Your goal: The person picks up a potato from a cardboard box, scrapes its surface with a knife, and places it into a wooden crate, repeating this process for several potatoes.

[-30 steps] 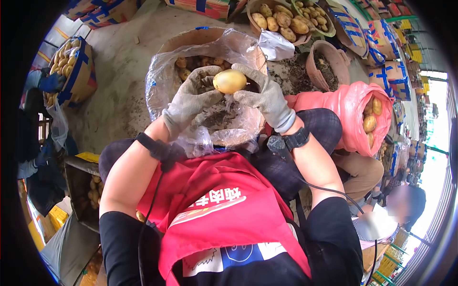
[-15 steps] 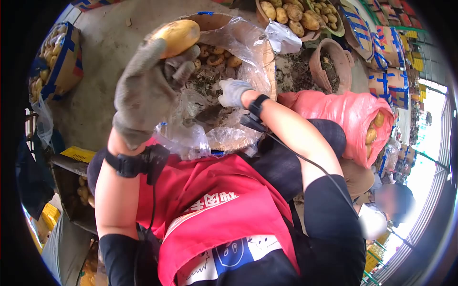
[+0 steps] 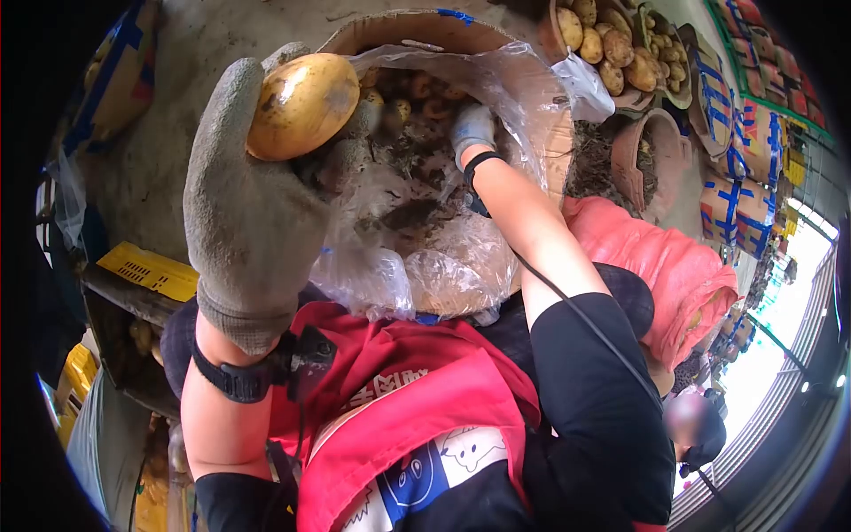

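Since 0.5 s ago: left hand (image 3: 253,204) has come up and closer to the camera, carrying the potato (image 3: 301,106) with it. Right hand (image 3: 472,129) has gone deeper into the bag (image 3: 461,257), arm stretched out further. 1.0 s ago both hands were on that 1 potato, so it is now a left-hand-only hold.

Current state:
- Left hand, grey glove, fingers (image 3: 232,102) curled round the potato from the side. It sits high in the grip, most of the skin showing, raised above and in front of the bag and not touching it.
- Right hand, pale glove, down inside the bag near the loose potatoes (image 3: 409,89) and soil. Can't tell whether its fingers are spread or closed on anything, view too small.
- The clear bag lines a cardboard box (image 3: 399,31) and is bunched against the red apron (image 3: 399,390).
- Pink sack (image 3: 674,266) to the right, well apart from both hands. Basket of potatoes (image 3: 612,49) beyond it.

Read: the held potato is out of the pile, and the right hand is back among the remaining ones.
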### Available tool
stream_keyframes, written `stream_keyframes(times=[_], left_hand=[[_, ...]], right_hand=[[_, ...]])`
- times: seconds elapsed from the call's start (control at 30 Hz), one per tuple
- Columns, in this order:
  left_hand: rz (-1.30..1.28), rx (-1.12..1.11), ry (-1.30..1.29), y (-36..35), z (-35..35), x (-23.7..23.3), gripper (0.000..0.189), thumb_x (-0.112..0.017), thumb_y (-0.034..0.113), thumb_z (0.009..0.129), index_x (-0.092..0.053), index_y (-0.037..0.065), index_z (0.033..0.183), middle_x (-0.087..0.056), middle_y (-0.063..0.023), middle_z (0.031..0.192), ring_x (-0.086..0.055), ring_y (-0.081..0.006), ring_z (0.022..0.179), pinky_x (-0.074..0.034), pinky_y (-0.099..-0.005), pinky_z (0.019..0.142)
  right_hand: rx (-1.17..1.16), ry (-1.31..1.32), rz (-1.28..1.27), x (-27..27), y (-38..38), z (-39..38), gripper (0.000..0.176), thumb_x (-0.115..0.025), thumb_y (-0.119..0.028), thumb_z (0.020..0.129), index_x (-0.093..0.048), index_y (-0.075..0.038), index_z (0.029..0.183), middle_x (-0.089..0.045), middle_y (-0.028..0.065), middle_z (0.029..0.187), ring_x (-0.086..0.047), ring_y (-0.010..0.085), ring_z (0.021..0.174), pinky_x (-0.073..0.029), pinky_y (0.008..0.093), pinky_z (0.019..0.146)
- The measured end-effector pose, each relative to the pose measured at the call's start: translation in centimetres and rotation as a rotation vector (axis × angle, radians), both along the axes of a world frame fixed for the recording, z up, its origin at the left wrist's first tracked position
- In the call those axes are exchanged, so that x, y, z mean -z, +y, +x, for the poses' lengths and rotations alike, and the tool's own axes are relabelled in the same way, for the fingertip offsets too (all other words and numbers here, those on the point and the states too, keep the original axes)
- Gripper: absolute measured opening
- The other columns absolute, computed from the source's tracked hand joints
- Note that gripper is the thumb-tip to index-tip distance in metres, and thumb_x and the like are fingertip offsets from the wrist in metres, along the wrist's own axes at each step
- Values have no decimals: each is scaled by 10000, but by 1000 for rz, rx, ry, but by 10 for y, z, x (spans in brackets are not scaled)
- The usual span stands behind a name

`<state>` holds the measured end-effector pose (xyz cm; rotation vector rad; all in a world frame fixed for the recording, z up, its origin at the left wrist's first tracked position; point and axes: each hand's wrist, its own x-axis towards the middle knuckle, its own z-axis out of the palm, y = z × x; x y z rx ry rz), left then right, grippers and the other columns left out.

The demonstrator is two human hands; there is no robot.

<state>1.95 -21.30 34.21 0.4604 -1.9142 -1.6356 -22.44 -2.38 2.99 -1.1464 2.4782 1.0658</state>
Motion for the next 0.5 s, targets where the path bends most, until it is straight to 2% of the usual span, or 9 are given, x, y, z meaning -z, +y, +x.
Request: stream_keyframes(times=[0.03,0.1,0.23,0.27,0.33,0.37,0.4,0.47,0.5], left_hand=[[-267,-19,-72,-1,1,2,794,-795,-57,851,-328,-25,1493,-542,-215,1444,-577,-304,1299,-488,-418,1113],[-301,-22,-40,0,1,2,794,-798,-66,844,-336,-21,1488,-551,-211,1427,-585,-294,1287,-498,-405,1104],[-238,0,-15,4,6,-4,720,-768,-69,870,-371,-15,1469,-574,-195,1384,-598,-279,1257,-509,-376,1095],[470,135,167,4,8,-11,626,-742,-28,902,-416,-12,1437,-576,-188,1375,-608,-272,1236,-521,-373,1074],[1169,290,350,9,7,-24,536,-716,12,934,-460,-10,1405,-579,-181,1366,-617,-265,1214,-533,-370,1054],[1155,207,194,12,3,-31,452,-689,61,951,-503,-1,1358,-587,-168,1352,-622,-255,1193,-542,-375,1029],[1130,123,38,13,-1,-38,378,-662,111,968,-546,8,1312,-596,-154,1338,-628,-245,1171,-550,-379,1003],[1041,191,-7,27,-6,-24,319,-646,167,949,-590,35,1234,-677,-88,1143,-687,-245,1025,-572,-382,936],[1034,205,-164,39,-6,-28,338,-645,187,961,-588,45,1261,-680,-89,1149,-700,-253,1001,-584,-386,909]], right_hand=[[0,-3,-2,1,2,2,271,-602,-206,975,-756,-137,1187,-728,105,1225,-711,272,1096,-554,464,800],[115,72,-231,-5,8,7,247,-596,-195,976,-771,-160,1147,-739,94,1210,-713,269,1103,-559,461,783],[127,-84,-38,-62,13,19,306,-648,-210,937,-726,-136,1223,-748,130,1185,-719,267,1103,-570,475,820],[162,-230,-168,-72,21,15,433,-696,-268,898,-667,-81,1288,-746,178,1158,-720,283,1106,-571,441,860],[412,-517,-391,-132,16,23,530,-724,-341,873,-634,-34,1295,-733,213,1153,-714,301,1112,-560,399,883],[458,-719,-604,-165,18,26,526,-718,-361,888,-631,-10,1270,-733,186,1148,-705,282,1112,-545,372,899],[616,-1222,-756,-150,24,12,580,-774,-429,875,-661,-11,1262,-729,126,1133,-678,176,1039,-523,311,927],[706,-1642,-1189,-207,26,28,582,-784,-424,892,-648,-16,1283,-705,57,1105,-641,116,960,-511,290,918],[690,-1629,-1215,-240,31,40,582,-784,-424,892,-648,-16,1283,-705,57,1105,-641,116,960,-511,290,918]])
